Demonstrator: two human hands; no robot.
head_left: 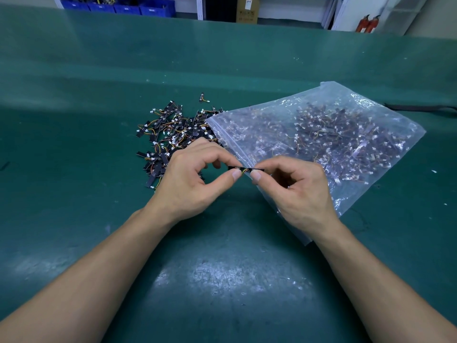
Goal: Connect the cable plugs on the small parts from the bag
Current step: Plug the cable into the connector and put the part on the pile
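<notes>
left hand (188,180) | right hand (300,191) — pinching one small part (243,168) | bag (331,94) — behind

We note a green bench mat (222,58) covering the whole work surface, with a scuffed, shiny patch (222,276) at its near middle. Small white flecks (434,171) lie scattered on it, mostly toward the right. A dark flat strap (420,107) lies at the mat's right edge. Beyond the far edge, at left, we see a row of blue storage bins (128,7). Right of them stands a white upright post (199,7), then a black panel (220,7) and a brown cardboard box (247,9) just beside it. Far right: two red fire extinguishers (368,23), side by side.
</notes>
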